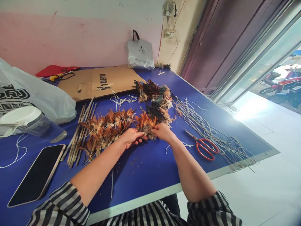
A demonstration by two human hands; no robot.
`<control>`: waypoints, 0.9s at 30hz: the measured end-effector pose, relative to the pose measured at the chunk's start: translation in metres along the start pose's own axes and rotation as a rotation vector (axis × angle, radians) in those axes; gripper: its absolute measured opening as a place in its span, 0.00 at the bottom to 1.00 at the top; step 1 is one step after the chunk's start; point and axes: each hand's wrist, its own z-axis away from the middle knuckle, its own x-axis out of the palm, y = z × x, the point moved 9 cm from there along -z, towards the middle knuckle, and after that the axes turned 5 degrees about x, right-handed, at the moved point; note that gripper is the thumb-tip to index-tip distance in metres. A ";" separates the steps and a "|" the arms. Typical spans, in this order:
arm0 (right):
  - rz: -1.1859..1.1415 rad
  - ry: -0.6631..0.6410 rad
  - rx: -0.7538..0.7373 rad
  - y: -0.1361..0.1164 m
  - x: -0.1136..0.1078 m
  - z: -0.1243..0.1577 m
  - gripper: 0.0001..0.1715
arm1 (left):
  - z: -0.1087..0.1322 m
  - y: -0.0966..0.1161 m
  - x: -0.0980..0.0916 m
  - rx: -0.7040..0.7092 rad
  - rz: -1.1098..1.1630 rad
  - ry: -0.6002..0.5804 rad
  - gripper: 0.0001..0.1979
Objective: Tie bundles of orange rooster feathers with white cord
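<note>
Between my two hands is a bunch of feathers, orange at the tips and grey and fluffy at the base. My left hand pinches its lower left side with thumb and fingers. On the right side of the base, my right hand is closed on it too, its fingertips partly hidden. Left of the bunch lie rows of tied orange-brown feathers. Behind my right hand sits a pile of dark and brown feathers. A white string trails on the table beside my right wrist.
Red-handled scissors and a spread of loose strings lie to the right. Thin sticks, a phone, a clear plastic jar and a white bag are left. Behind lie flat cardboard and a silver bag.
</note>
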 end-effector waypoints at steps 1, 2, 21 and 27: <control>0.070 0.034 0.011 0.001 -0.002 0.000 0.14 | 0.001 0.000 -0.002 -0.007 0.011 0.002 0.11; 0.138 0.076 0.031 0.002 -0.004 0.000 0.13 | 0.003 0.000 -0.003 -0.014 0.026 0.006 0.09; -0.092 0.091 -0.046 -0.022 0.007 0.011 0.14 | 0.001 -0.002 0.000 0.049 0.033 -0.021 0.12; 0.247 0.163 0.071 -0.011 0.005 0.009 0.12 | 0.013 0.003 -0.018 -0.012 0.038 0.018 0.08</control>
